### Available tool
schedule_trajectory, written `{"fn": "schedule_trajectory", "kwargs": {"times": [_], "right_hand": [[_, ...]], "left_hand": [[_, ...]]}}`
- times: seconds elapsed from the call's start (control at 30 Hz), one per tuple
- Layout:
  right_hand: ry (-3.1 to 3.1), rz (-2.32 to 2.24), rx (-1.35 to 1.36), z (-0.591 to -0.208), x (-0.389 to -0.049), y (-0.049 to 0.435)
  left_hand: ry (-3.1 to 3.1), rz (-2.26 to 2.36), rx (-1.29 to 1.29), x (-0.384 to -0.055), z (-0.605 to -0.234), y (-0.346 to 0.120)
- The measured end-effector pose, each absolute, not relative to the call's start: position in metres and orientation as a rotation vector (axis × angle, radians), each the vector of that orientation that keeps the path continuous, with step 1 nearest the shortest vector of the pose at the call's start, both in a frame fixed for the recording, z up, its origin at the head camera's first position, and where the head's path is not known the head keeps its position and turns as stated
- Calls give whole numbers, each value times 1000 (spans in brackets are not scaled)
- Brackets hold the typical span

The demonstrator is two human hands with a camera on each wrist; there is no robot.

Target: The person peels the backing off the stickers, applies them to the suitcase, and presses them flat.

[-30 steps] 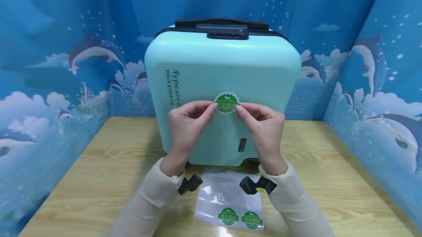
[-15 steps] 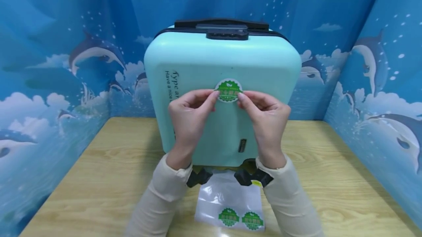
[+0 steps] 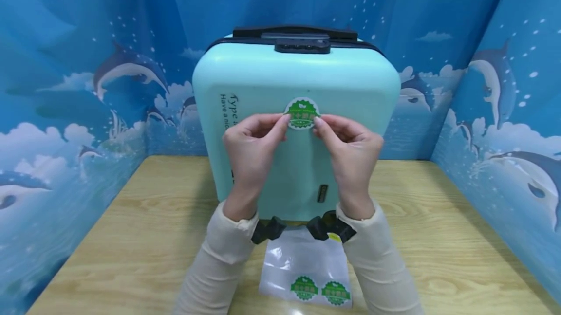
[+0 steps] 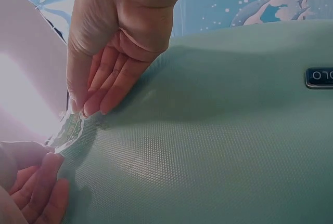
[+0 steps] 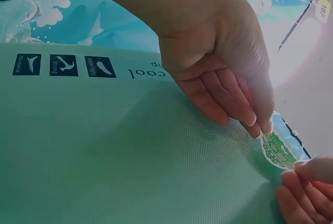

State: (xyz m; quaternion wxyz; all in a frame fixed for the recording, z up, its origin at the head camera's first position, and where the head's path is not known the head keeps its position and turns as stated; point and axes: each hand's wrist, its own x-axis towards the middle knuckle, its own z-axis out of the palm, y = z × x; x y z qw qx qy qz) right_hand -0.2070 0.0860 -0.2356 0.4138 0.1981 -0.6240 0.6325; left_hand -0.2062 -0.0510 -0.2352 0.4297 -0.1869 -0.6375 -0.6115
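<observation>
Between my two hands is a round green sticker (image 3: 302,108) with a white border, in front of the upper middle of a mint-green suitcase (image 3: 280,69). My left hand (image 3: 254,152) pinches its left edge between thumb and finger. Its right edge is pinched by my right hand (image 3: 352,154) in the same way. Both wrist views show the sticker (image 4: 68,130) bowed a little and close to the ribbed shell; whether it touches cannot be told. In the right wrist view, the left hand (image 5: 223,52) partly covers the printed lettering (image 5: 148,73).
A clear-backed sheet (image 3: 302,256) with two more green stickers (image 3: 335,293) lies on the wooden table (image 3: 144,237), before the suitcase. A black handle (image 3: 298,31) tops the suitcase. Blue dolphin-print curtains (image 3: 127,69) surround the table.
Both hands have moved up the suitcase front together with the sticker, mostly in the first half second. The suitcase and sheet have stayed in place.
</observation>
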Motion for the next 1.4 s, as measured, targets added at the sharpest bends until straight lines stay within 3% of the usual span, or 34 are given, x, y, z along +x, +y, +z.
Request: {"fn": "schedule_trajectory", "kwargs": {"times": [0.73,1.4], "right_hand": [[-1656,1483,518,-234,-209,84],[-1682,1677,359,-224,-203,85]], "left_hand": [[-1613,-1510,-434,-211,-233,-55],[-1684,-1559,-384,-209,-227,-54]]}}
